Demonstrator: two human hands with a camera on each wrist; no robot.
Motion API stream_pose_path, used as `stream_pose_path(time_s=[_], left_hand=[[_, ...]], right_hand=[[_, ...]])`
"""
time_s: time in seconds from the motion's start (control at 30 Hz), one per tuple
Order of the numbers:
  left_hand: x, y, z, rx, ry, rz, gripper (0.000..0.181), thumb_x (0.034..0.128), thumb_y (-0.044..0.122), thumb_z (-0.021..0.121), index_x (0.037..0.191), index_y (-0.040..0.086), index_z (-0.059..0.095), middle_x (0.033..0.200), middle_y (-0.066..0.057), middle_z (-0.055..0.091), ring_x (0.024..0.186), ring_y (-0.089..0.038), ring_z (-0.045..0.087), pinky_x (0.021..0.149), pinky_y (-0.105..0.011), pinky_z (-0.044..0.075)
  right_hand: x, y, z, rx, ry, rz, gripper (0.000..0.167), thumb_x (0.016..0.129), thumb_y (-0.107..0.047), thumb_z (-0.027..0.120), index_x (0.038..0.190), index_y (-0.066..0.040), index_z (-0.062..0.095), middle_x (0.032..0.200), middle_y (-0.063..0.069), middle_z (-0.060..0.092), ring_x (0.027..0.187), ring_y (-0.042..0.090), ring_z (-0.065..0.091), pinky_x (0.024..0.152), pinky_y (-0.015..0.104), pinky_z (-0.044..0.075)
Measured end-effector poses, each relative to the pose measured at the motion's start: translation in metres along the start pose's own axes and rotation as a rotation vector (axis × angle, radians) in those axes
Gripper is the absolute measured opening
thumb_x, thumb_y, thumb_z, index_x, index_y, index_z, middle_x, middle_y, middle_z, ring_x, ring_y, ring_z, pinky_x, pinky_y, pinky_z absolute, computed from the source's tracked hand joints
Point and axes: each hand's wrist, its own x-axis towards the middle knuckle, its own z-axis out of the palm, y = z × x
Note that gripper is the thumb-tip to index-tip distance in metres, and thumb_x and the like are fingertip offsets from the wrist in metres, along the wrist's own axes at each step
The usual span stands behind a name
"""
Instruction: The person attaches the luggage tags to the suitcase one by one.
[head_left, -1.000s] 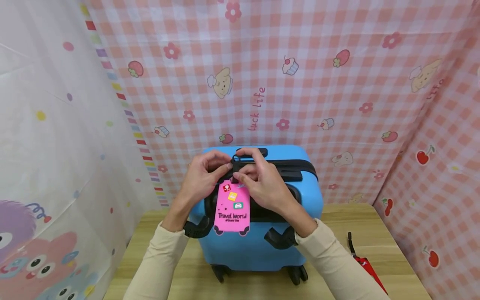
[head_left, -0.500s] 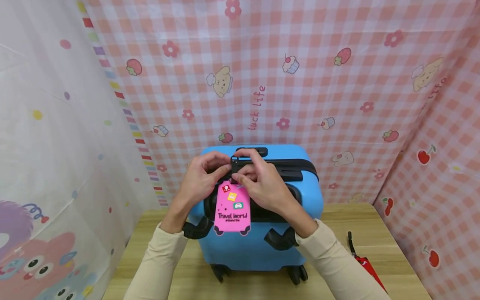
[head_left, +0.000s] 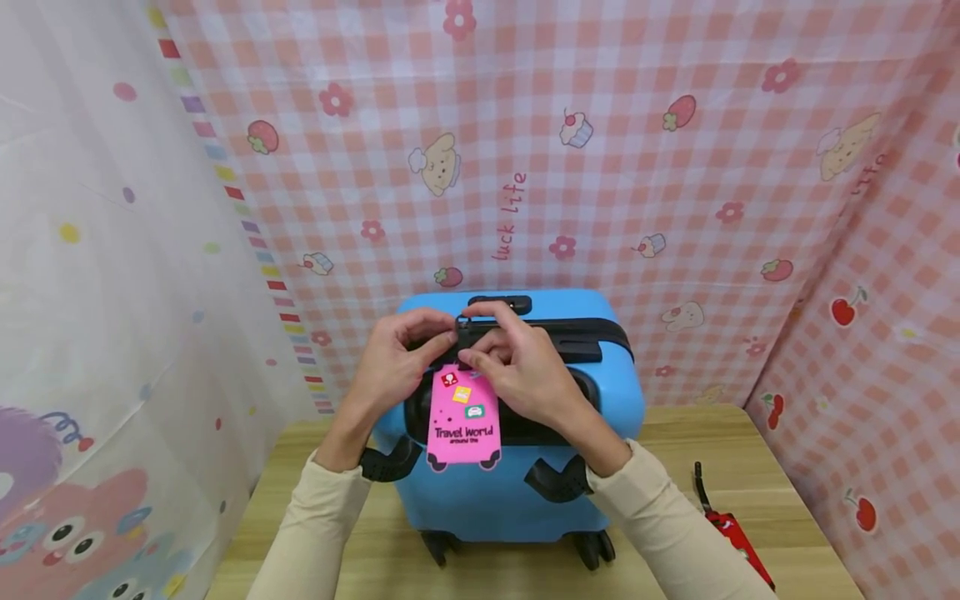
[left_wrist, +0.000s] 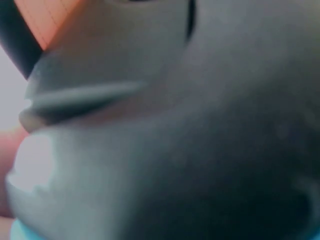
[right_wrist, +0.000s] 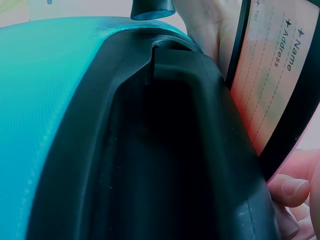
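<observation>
A pink luggage tag (head_left: 463,417) printed "Travel World" hangs in front of the black handle of a blue suitcase (head_left: 517,492). Its black strap (head_left: 464,335) runs upward between the two hands. From the left, my left hand (head_left: 396,360) pinches the strap near its upper part with thumb and index finger. My right hand (head_left: 528,367) pinches it lower down, just above the tag, its index finger reaching to the strap's top. The right wrist view shows the tag's lined back (right_wrist: 275,65) beside the black handle (right_wrist: 225,140). Black plastic, blurred, fills most of the left wrist view.
A red luggage tag (head_left: 738,542) with a black strap lies on the wooden table (head_left: 750,450), right of the suitcase. Pink checked cloth (head_left: 555,167) hangs close behind the suitcase, and a white patterned curtain (head_left: 150,317) hangs at left.
The strap's upper end between the fingertips has turned slightly. Both hands keep nearly the same place and grip, and the pink tag hangs as before.
</observation>
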Motion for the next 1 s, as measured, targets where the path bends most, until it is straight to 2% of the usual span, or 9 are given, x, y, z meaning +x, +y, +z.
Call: stream_pose_path(time_s=[0.27,0.63,1.0], left_hand=[[-0.0013,0.0023,-0.0007,0.007,0.006,-0.022,0.016,0.0940,0.008,0.067,0.108,0.002,0.071,0.100,-0.011,0.075,0.090,-0.020,0.065,0.077,-0.024,0.054],[-0.0012,0.0011,0.0002,0.004,0.014,-0.010,0.015,0.0938,0.008,0.067,0.107,0.002,0.072,0.098,-0.010,0.076,0.089,-0.019,0.067,0.074,-0.024,0.056],[-0.0018,0.0006,-0.0002,-0.049,0.026,-0.030,0.016,0.0935,0.010,0.069,0.108,0.004,0.066,0.098,-0.012,0.076,0.087,-0.014,0.072,0.073,-0.024,0.056]], right_hand=[[-0.0003,-0.0007,0.0017,-0.010,0.009,0.022,0.043,0.094,-0.009,0.068,0.133,-0.008,0.051,0.085,0.002,0.072,0.065,0.007,0.064,0.065,0.027,0.051],[0.0000,-0.0003,0.0010,-0.028,0.025,0.034,0.042,0.093,-0.010,0.069,0.132,-0.006,0.055,0.081,0.001,0.071,0.063,0.007,0.063,0.061,0.026,0.048],[0.0004,-0.0015,0.0022,-0.040,0.034,0.049,0.041,0.092,-0.010,0.070,0.131,-0.003,0.058,0.081,0.002,0.072,0.060,0.006,0.062,0.057,0.025,0.046]])
